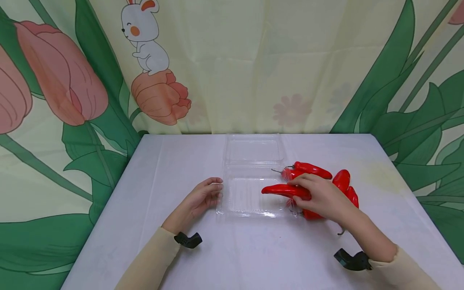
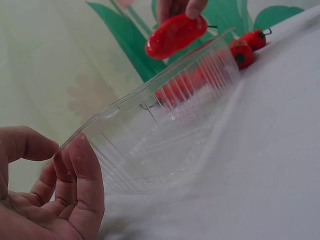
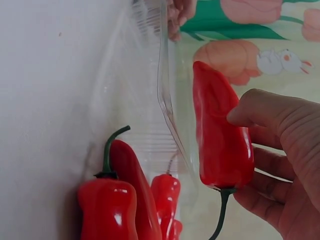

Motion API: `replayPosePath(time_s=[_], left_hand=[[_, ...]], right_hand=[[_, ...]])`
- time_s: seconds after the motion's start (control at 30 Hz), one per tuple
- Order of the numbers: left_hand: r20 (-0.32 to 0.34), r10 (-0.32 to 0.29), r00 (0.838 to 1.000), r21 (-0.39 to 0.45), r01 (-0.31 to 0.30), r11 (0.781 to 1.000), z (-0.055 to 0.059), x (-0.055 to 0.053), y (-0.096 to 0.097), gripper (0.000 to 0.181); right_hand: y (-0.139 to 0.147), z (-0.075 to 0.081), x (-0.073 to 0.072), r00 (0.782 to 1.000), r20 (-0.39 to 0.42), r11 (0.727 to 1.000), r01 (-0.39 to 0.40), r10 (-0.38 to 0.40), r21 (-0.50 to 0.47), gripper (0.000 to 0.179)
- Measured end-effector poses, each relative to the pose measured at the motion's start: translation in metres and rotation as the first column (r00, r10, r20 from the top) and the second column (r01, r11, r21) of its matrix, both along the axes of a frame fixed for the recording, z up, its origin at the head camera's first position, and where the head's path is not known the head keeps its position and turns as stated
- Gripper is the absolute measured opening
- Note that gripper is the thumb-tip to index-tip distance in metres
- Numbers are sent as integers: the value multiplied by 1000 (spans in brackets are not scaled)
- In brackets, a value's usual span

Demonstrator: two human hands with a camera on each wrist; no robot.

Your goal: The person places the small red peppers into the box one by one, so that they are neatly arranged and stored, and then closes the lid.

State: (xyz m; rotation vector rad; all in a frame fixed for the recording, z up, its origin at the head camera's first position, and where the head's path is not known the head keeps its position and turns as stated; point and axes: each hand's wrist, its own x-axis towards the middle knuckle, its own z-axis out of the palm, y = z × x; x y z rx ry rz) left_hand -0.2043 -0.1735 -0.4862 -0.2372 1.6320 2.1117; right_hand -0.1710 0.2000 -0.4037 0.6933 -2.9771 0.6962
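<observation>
A clear plastic clamshell box [image 1: 250,199] lies unfolded on the table, its lid [image 1: 255,150] laid back toward the curtain. My left hand [image 1: 201,196] pinches the box's left rim between thumb and fingers, as the left wrist view shows up close. In my right hand [image 1: 322,196] is a glossy red pepper [image 3: 220,135] with a green stem, gripped by thumb and fingers. It is held over the right part of the box, its tip pointing left. More red peppers [image 1: 313,169] lie just right of the box, partly behind the right hand.
A white cloth covers the table [image 1: 246,253]. Behind it hangs a curtain [image 1: 235,80] printed with tulips and a rabbit. Further red peppers [image 1: 342,180] lie beyond the right wrist, and one stem sticks out beneath the forearm.
</observation>
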Motion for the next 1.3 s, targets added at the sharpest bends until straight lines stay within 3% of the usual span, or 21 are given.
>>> replayPosePath(time_s=[1.3], left_hand=[[17, 0, 1000, 27, -1, 1000, -3, -2, -1, 27]], right_hand=[[-55, -24, -9, 992, -47, 993, -116, 115, -29, 54]])
